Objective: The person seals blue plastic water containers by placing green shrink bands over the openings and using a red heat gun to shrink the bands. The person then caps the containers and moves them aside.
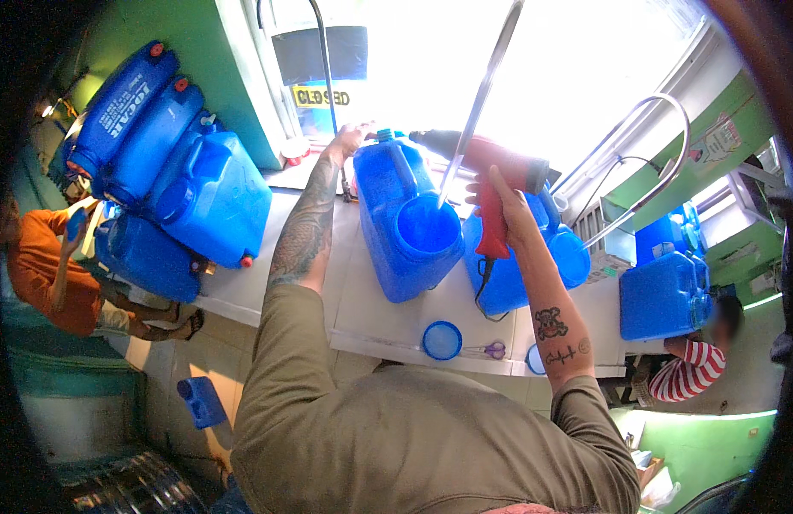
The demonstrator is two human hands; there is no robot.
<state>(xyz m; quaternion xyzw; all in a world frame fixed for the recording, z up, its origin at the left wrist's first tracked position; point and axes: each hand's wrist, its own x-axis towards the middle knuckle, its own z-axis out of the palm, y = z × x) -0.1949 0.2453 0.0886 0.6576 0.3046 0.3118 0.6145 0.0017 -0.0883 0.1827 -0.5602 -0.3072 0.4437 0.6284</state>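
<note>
The left hand (352, 135) has its fingers curled on the top of the blue jug (405, 218) on the surface (362, 308), while right hand (502, 206) fingers wrap the red heat gun (490, 176) beside its neck.

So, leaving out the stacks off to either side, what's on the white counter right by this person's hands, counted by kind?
Blue jugs: 2
Loose round blue lids: 2 (one partly hidden by the right forearm)
Red heat gun: 1, held in the right hand
Purple-handled scissors: 1
Total: 6
</note>
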